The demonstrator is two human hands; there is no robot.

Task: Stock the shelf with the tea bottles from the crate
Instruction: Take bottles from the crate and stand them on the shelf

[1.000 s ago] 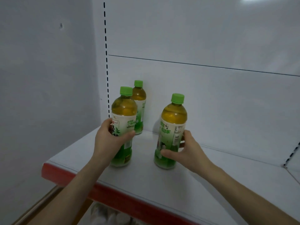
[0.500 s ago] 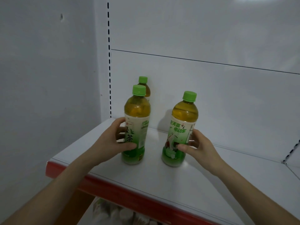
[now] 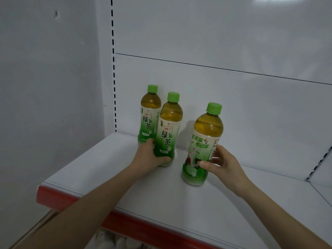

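Note:
Three green-capped tea bottles stand upright on the white shelf (image 3: 111, 164). The back bottle (image 3: 150, 114) stands against the rear panel near the left corner. Right in front of it, touching or nearly so, is the middle bottle (image 3: 168, 130), with my left hand (image 3: 149, 157) wrapped round its lower part. The right bottle (image 3: 204, 141) stands apart, nearer the front, and my right hand (image 3: 222, 164) holds its lower half between thumb and fingers. The crate is out of view.
The shelf has a red front strip (image 3: 59, 198) and a white back panel (image 3: 233, 105). A slotted upright (image 3: 113, 69) runs up the left corner beside a grey wall (image 3: 45, 87). Bare shelf surface stretches right of the bottles. Pale packaged goods (image 3: 115, 239) show below.
My left hand has pushed its bottle back and right until it stands close in front of the rear bottle. My right hand's bottle has shifted slightly on the shelf.

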